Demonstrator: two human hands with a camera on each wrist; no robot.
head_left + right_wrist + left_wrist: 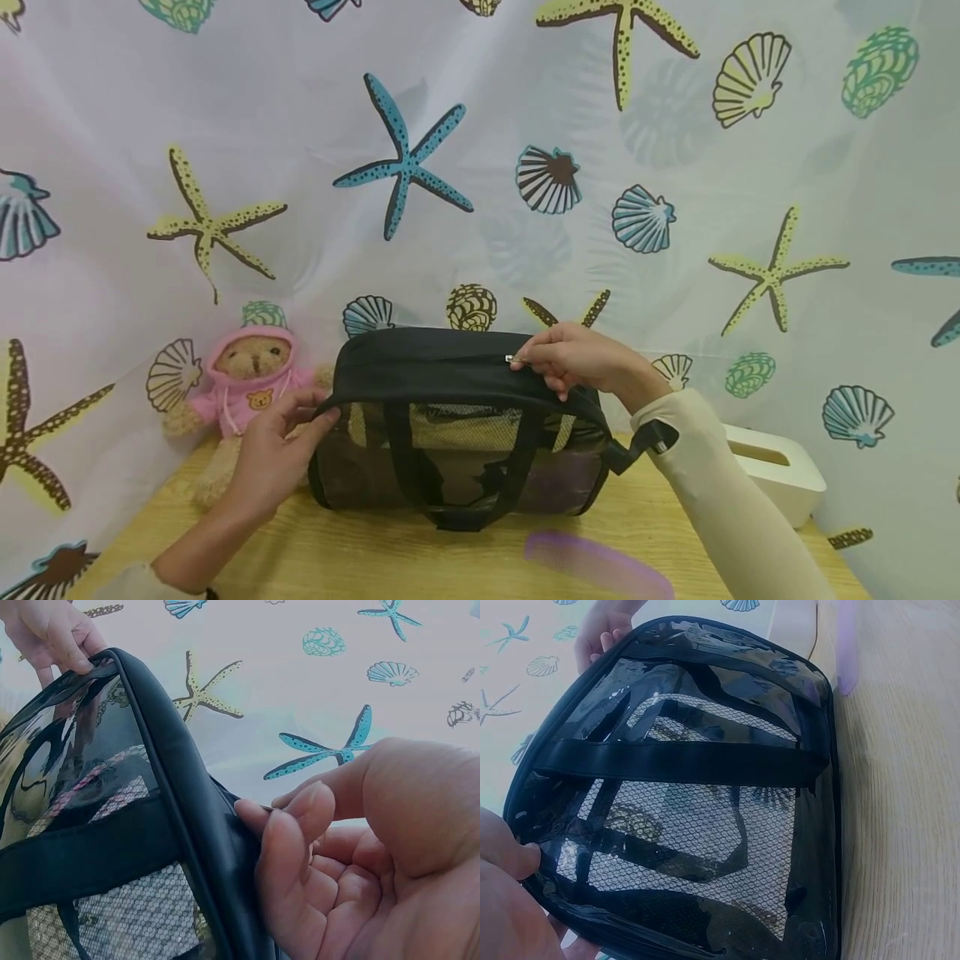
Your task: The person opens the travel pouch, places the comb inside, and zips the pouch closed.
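A black bag with see-through sides [555,483], a mesh panel and black handles stands upright on the wooden table. Along its dark top runs a zipper, and my right hand [577,358] pinches the zipper pull [512,358] right of the middle. In the right wrist view the thumb and fingertips of that right hand [337,862] meet at the bag's top, hiding most of the pull. My left hand [281,450] grips the bag's upper left corner between thumb and fingers. The left wrist view shows the left thumb [525,859] pressed on the bag's edge.
A teddy bear [251,375] in a pink hoodie sits left of the bag, partly behind my left hand. A purple comb [600,562] lies in front on the wooden table [375,558]. A white tissue box [795,479] stands at the right. Behind hangs a seashell-patterned curtain [480,100].
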